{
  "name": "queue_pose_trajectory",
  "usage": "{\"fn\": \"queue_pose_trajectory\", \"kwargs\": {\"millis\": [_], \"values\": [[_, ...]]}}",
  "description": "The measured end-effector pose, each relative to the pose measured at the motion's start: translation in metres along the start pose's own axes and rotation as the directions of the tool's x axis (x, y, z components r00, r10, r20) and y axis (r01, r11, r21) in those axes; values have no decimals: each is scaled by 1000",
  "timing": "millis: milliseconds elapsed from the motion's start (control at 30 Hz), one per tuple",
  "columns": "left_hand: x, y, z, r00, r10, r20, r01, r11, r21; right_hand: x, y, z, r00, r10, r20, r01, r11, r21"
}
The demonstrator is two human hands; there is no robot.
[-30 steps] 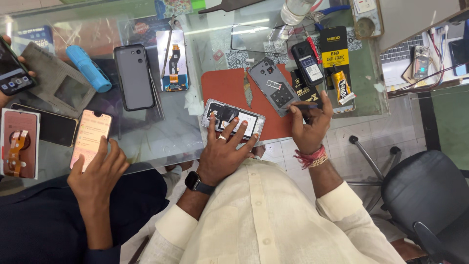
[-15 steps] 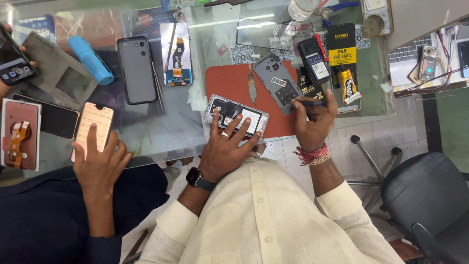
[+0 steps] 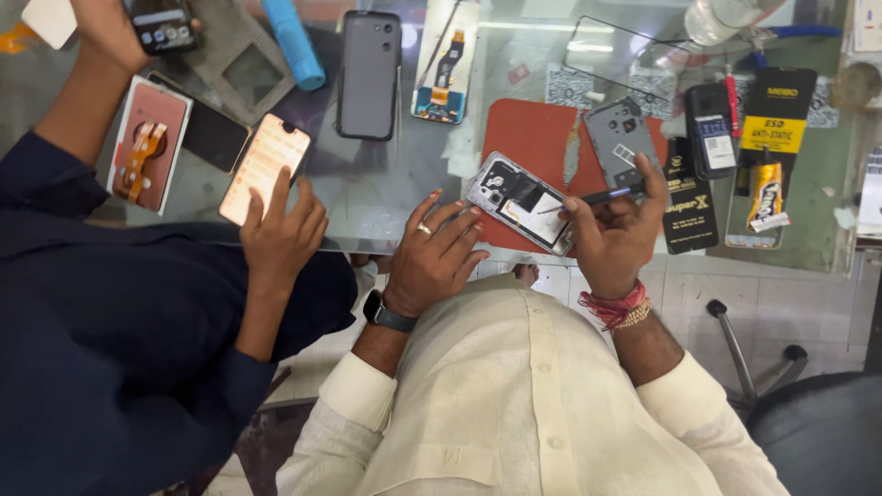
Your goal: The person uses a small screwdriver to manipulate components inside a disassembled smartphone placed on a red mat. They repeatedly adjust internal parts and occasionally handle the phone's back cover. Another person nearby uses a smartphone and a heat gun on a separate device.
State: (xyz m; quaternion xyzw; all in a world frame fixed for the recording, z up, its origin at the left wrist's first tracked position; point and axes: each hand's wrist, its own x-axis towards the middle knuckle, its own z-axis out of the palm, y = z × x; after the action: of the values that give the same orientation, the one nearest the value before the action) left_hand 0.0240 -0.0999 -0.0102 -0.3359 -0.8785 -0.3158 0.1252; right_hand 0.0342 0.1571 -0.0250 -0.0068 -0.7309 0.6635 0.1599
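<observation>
Head view: at the upper left of the frame a co-worker in a dark sleeve (image 3: 101,303) holds a small phone (image 3: 158,25) up, and that person's other hand (image 3: 280,234) rests on a lit phone (image 3: 264,165) on the glass surface (image 3: 386,197). Beside it lie a pink case (image 3: 147,145) and, higher up, a blue tube (image 3: 293,41) and a dark phone (image 3: 368,75).

In the lower middle, the left hand (image 3: 439,257), with a ring and a wristwatch, rests with fingers spread open, their tips touching the near edge of the opened phone (image 3: 520,202). That phone lies tilted on a red mat (image 3: 537,133) in mid-frame, its back off.

Right of it, the right hand (image 3: 614,241) has its fingers closed around a thin dark tool (image 3: 597,196), the tip on the opened phone. A grey back cover (image 3: 617,138) lies just above, and black packets (image 3: 767,147) sit at the upper right.
</observation>
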Motion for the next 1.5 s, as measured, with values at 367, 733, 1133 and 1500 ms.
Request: {"fn": "queue_pose_trajectory", "kwargs": {"millis": [367, 733, 1133, 1500], "values": [[-13, -10, -3, 999, 33, -25, -33, 999, -7, 16, -11, 50, 986, -3, 167, 16, 997, -76], [-13, -13, -4, 999, 26, -43, -26, 1000, -5, 25, -9, 64, 990, 47, 137, -34, 995, -93], [1, -17, 19, 874, -460, -155, 417, 875, -246, 30, -8, 78, 991, 14, 131, 9, 985, -173], [11, -8, 20, 940, -297, -167, 266, 946, -187, 35, -6, 69, 997, 37, 64, -29, 992, -119]]}}
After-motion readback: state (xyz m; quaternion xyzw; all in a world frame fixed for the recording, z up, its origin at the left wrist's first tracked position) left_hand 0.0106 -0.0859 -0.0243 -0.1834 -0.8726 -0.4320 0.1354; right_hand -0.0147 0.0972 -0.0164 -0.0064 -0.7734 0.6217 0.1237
